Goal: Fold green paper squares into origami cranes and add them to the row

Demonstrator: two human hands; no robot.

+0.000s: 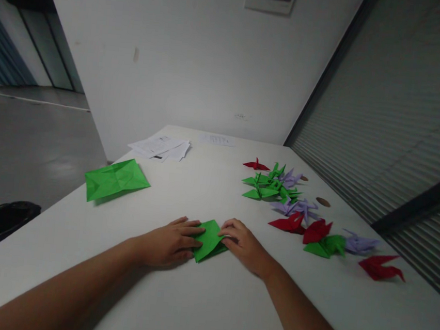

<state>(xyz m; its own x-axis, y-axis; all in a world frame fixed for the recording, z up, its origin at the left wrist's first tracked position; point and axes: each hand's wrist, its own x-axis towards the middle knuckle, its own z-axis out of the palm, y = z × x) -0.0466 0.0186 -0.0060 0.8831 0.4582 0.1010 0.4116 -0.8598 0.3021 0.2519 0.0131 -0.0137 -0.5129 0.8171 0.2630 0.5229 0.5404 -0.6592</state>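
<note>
I am pressing the small folded green paper square flat on the near middle of the white desk. My left hand is lying open on its left edge, fingers spread, grasping nothing; my right hand is pinching the right corner, its grip closing lightly on the paper. To crease well, I judge the left palm should be pinning the sheet while the right fingertips are running outward along the fold. Finished paper cranes in green, red and lilac are lying well apart, far right
</note>
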